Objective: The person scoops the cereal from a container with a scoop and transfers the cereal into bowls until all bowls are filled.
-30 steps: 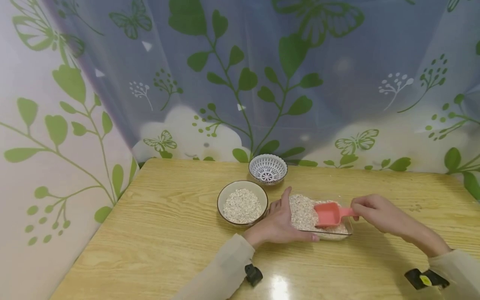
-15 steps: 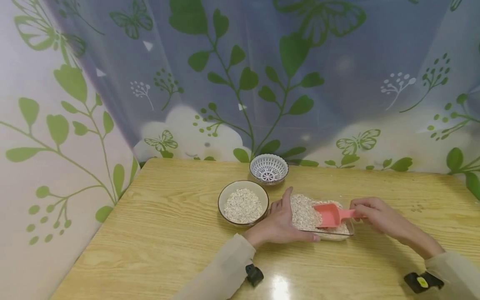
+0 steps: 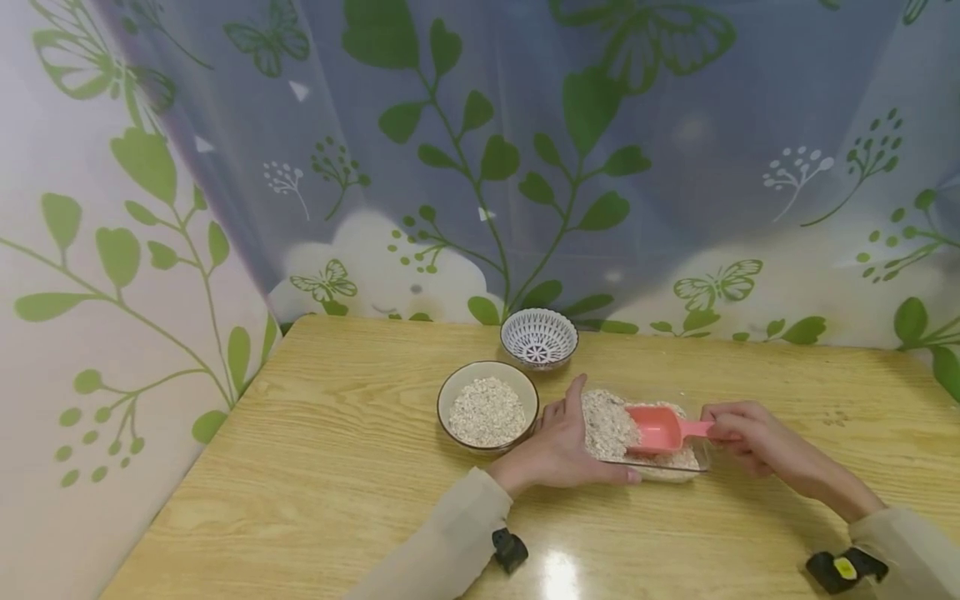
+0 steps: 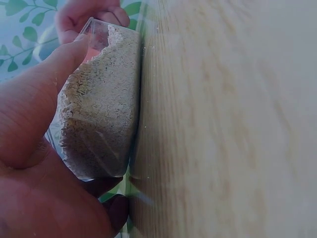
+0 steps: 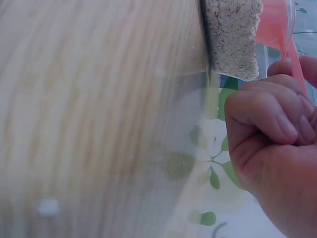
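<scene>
A clear rectangular container (image 3: 660, 472) full of rolled oats (image 3: 606, 427) sits on the table. My left hand (image 3: 557, 450) grips its left end, thumb along the near rim and fingers around the end wall. In the left wrist view, the thumb (image 4: 59, 62) overlaps the oats. My right hand (image 3: 757, 433) pinches the handle of a pink scoop (image 3: 655, 429). The scoop's mouth points left and its front edge is down in the oats. Oats pile higher at the container's left than around the scoop. In the right wrist view, the lower fingers (image 5: 262, 109) are curled below the handle.
Left of the container, close to my left hand, stands a cream bowl (image 3: 448, 398) with a dark rim, holding oats. Behind it is a small patterned bowl (image 3: 538, 333) with nothing in it. A leaf-printed cloth (image 3: 645, 208) hangs behind the wooden table (image 3: 337, 433).
The right hand has shifted slightly on the scoop handle, with its lower fingers now showing beneath it. The scoop has barely moved in the oats. The left hand stays on the container.
</scene>
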Available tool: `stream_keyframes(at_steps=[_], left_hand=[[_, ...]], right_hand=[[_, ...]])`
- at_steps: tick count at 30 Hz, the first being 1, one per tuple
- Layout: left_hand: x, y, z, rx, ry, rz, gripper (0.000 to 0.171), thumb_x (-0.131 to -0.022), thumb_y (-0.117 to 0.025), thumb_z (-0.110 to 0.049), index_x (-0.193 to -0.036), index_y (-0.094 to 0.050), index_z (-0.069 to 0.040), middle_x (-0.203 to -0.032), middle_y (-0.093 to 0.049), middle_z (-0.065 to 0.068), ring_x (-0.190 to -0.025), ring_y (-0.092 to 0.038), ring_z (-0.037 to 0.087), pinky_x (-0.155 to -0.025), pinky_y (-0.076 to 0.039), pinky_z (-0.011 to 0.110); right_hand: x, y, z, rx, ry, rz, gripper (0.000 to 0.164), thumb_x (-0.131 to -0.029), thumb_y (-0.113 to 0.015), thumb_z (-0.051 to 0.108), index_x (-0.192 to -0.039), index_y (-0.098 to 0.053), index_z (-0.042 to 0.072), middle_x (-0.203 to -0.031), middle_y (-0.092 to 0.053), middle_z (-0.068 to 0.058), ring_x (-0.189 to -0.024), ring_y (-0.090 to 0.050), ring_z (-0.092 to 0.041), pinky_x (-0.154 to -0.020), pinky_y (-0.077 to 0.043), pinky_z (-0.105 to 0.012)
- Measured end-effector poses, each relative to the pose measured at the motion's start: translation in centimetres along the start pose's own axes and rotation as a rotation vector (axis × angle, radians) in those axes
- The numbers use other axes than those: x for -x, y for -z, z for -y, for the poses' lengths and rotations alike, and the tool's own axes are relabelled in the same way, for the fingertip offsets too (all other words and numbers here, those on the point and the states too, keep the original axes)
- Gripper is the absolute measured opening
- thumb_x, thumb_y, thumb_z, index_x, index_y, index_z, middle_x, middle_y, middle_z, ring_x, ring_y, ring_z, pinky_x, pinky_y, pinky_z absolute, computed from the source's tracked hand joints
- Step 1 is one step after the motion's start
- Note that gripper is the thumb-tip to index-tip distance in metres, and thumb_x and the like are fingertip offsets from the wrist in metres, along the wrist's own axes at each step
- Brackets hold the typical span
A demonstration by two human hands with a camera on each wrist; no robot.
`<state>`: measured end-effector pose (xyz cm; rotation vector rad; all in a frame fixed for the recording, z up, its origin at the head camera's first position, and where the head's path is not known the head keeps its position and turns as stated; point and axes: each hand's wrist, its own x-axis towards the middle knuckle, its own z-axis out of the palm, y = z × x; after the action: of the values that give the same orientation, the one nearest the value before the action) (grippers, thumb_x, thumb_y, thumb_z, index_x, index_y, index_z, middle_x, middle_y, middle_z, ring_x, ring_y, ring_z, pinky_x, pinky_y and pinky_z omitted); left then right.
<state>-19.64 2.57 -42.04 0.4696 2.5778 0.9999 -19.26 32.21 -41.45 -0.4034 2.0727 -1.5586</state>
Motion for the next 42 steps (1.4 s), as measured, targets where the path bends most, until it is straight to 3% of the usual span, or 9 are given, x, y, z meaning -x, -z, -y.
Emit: stream_keyframes(at_steps=[7, 11, 19, 24, 28, 31, 36, 39, 42], left_hand=[[0.1, 0.1, 0.0, 0.001, -0.002, 0.009, 0.138, -0.07, -0.087, -0.063, -0.164, 0.01, -0.033, -0.165, -0.029, 0.018, -0.153, -0.03, 0.033, -0.12, -0.037, 0.055], [0.2, 0.2, -0.1, 0.005, 0.001, 0.015, 0.139, -0.07, -0.087, -0.063, -0.164, 0.011, -0.035, -0.165, -0.029, 0.019, -0.153, -0.03, 0.032, -0.12, -0.037, 0.055], [0.2, 0.2, -0.1, 0.006, 0.003, 0.022, 0.138, -0.07, -0.087, -0.063, -0.163, 0.011, -0.036, -0.166, -0.028, 0.018, -0.153, -0.029, 0.031, -0.12, -0.037, 0.054], [0.2, 0.3, 0.0, 0.014, -0.002, 0.025, 0.137, -0.071, -0.087, -0.062, -0.164, 0.01, -0.034, -0.166, -0.027, 0.018, -0.154, -0.028, 0.029, -0.12, -0.038, 0.054], [0.2, 0.2, -0.1, 0.013, 0.003, 0.025, 0.138, -0.071, -0.087, -0.062, -0.164, 0.011, -0.035, -0.166, -0.027, 0.018, -0.154, -0.028, 0.03, -0.12, -0.038, 0.054], [0.2, 0.2, 0.0, 0.007, 0.005, 0.026, 0.138, -0.071, -0.087, -0.062, -0.164, 0.011, -0.034, -0.166, -0.027, 0.018, -0.154, -0.028, 0.03, -0.121, -0.037, 0.053], [0.3, 0.2, 0.0, -0.001, 0.002, 0.024, 0.137, -0.071, -0.086, -0.063, -0.164, 0.011, -0.034, -0.166, -0.028, 0.018, -0.154, -0.028, 0.031, -0.122, -0.035, 0.054], [0.2, 0.2, 0.0, -0.003, -0.004, 0.022, 0.137, -0.071, -0.086, -0.063, -0.164, 0.011, -0.033, -0.165, -0.028, 0.018, -0.154, -0.028, 0.031, -0.122, -0.034, 0.054], [0.1, 0.2, 0.1, -0.002, -0.01, 0.021, 0.137, -0.071, -0.086, -0.063, -0.164, 0.01, -0.032, -0.165, -0.028, 0.018, -0.154, -0.028, 0.031, -0.123, -0.034, 0.053]], right_hand=[[-0.1, 0.1, -0.5, -0.123, 0.022, 0.076, 0.026, -0.105, -0.029, 0.005, -0.08, -0.028, 0.007, -0.062, -0.01, -0.005, -0.049, -0.006, -0.015, -0.043, -0.004, -0.04], [-0.1, 0.3, -0.8, -0.185, 0.022, 0.099, 0.026, -0.103, -0.028, 0.003, -0.078, -0.027, 0.01, -0.062, -0.01, -0.004, -0.048, -0.006, -0.014, -0.043, -0.003, -0.038], [0.5, 1.0, -0.8, -0.281, 0.142, 0.168, 0.029, -0.103, -0.022, -0.001, -0.083, -0.04, 0.01, -0.063, -0.014, -0.006, -0.048, -0.007, -0.021, -0.042, -0.003, -0.039], [0.9, 0.9, -0.3, -0.067, 0.141, 0.085, 0.02, -0.106, -0.035, 0.0, -0.09, -0.047, 0.003, -0.061, -0.016, -0.012, -0.047, -0.01, -0.026, -0.039, -0.009, -0.041], [1.1, -0.1, 0.2, 0.231, 0.116, -0.078, 0.012, -0.101, -0.05, 0.002, -0.089, -0.053, -0.001, -0.057, -0.026, 0.002, -0.044, -0.02, -0.012, -0.036, -0.023, -0.028], [1.1, -0.9, 0.4, 0.42, 0.107, -0.181, 0.008, -0.095, -0.057, 0.002, -0.088, -0.059, 0.005, -0.062, -0.036, 0.012, -0.05, -0.03, 0.001, -0.041, -0.032, -0.022], [1.2, -1.5, 0.8, 0.646, 0.096, -0.295, 0.008, -0.092, -0.064, 0.007, -0.098, -0.067, 0.012, -0.065, -0.045, 0.01, -0.053, -0.037, 0.0, -0.046, -0.036, -0.021], [1.5, -1.7, 1.1, 0.775, 0.148, -0.37, 0.018, -0.089, -0.07, 0.011, -0.106, -0.068, 0.016, -0.071, -0.054, 0.01, -0.056, -0.042, 0.001, -0.048, -0.037, -0.021], [1.9, -1.9, 1.2, 0.869, 0.264, -0.419, 0.026, -0.086, -0.073, 0.007, -0.11, -0.068, 0.016, -0.08, -0.061, 0.011, -0.064, -0.046, 0.003, -0.05, -0.038, -0.02]])
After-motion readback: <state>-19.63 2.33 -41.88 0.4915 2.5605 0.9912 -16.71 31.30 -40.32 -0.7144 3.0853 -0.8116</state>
